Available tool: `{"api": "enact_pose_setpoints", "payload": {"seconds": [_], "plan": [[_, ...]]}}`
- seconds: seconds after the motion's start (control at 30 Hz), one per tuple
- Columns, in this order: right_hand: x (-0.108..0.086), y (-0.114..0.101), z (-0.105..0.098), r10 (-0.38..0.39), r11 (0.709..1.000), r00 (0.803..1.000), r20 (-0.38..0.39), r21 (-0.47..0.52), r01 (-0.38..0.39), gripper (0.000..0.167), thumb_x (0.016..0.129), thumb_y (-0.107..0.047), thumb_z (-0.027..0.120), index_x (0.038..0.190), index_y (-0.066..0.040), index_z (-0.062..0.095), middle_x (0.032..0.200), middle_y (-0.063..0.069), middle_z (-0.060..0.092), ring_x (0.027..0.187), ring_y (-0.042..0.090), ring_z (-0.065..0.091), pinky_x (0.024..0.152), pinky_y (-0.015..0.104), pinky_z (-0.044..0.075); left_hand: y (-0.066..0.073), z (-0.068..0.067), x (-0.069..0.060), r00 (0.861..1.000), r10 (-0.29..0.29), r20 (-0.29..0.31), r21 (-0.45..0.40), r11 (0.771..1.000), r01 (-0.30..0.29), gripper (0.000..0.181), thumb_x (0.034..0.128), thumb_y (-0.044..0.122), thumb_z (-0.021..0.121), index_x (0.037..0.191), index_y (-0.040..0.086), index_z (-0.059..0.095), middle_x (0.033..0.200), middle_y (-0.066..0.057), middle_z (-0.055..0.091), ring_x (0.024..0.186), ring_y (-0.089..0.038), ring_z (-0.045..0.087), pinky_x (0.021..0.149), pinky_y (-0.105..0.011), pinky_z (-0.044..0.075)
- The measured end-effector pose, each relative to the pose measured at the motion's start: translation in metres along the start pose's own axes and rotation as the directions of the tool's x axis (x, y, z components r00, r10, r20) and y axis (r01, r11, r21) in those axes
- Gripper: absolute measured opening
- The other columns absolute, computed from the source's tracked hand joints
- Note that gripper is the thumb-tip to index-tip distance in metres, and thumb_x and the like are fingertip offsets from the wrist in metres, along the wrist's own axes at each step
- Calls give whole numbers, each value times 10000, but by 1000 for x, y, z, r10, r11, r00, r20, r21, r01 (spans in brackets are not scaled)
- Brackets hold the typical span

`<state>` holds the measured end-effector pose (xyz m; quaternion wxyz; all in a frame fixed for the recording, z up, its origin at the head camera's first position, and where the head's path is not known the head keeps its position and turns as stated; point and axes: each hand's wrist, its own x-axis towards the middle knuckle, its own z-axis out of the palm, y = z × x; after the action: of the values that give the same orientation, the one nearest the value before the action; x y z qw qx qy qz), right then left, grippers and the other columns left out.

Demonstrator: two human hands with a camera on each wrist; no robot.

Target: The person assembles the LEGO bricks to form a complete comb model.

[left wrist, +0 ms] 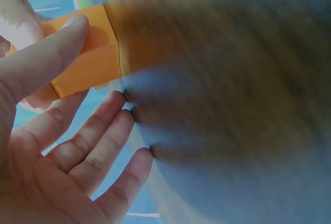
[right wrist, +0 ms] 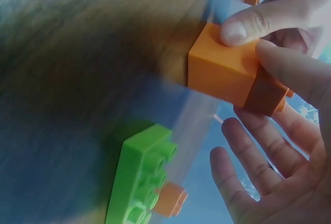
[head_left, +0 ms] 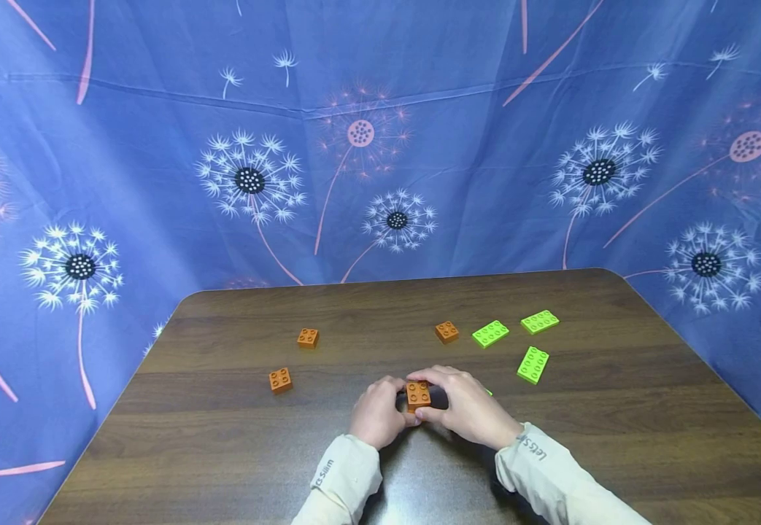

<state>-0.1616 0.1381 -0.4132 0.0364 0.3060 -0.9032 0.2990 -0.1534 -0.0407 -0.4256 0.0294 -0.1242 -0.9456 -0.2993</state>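
Two stacked toy building bricks stand on the table between the hands: a darker orange upper brick (head_left: 418,394) with studs, and a lighter orange lower brick (right wrist: 222,79) beneath it. My left hand (head_left: 378,413) pinches the stack from the left, its thumb on the lower brick's near side. From the right, my right hand (head_left: 468,408) pinches it, with the thumb close to the seam between the bricks. The other fingers of both hands are spread behind the stack. Beside the right hand lies a green brick (right wrist: 139,177), mostly hidden in the head view.
Two orange bricks (head_left: 308,337) (head_left: 280,380) lie on the left of the wooden table (head_left: 222,452). Another orange brick (head_left: 446,332) sits behind the hands. Three green bricks (head_left: 490,333) (head_left: 540,321) (head_left: 533,364) lie at the right. A blue dandelion-patterned cloth (head_left: 472,168) hangs behind the table.
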Motion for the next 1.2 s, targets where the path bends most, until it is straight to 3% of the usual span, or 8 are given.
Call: {"api": "enact_pose_setpoints", "payload": {"seconds": [0.27, 0.6, 0.9, 1.2], "plan": [[-6, 8, -13, 12, 1000, 999, 48, -15, -11, 533, 817, -161, 856, 1299, -64, 650, 1238, 91, 686, 1139, 310, 647, 951, 516, 517, -1, 0, 0, 1000, -15, 20, -31, 999, 16, 495, 691, 157, 942, 1098, -16, 719, 1076, -151, 712, 988, -358, 681, 824, -510, 549], [-12, 23, -37, 89, 993, 990, 108, -89, -80, 537, 827, -247, 854, 1307, -105, 658, 1296, 82, 659, 1208, 377, 592, 986, 587, 471, 0, 0, 0, 999, -31, 15, -38, 999, 31, 472, 683, 164, 944, 1075, 13, 729, 1073, -134, 712, 978, -356, 681, 823, -507, 545], [-21, 32, -45, 122, 985, 983, 137, -139, -103, 432, 832, -62, 803, 1248, -95, 689, 1256, 90, 666, 1195, 380, 599, 978, 565, 491, 0, 1, 1, 999, -31, 20, -41, 999, 31, 467, 690, 161, 941, 1074, 6, 724, 1086, -131, 708, 1009, -359, 676, 857, -503, 541], [-26, 36, -41, 114, 976, 976, 183, -203, -75, 490, 777, 38, 798, 1235, -103, 695, 1228, 80, 663, 1170, 367, 612, 955, 545, 514, 0, 1, 0, 1000, -26, 15, -38, 999, 27, 484, 687, 157, 943, 1088, -3, 725, 1117, -142, 708, 1034, -368, 675, 873, -505, 541]]}}
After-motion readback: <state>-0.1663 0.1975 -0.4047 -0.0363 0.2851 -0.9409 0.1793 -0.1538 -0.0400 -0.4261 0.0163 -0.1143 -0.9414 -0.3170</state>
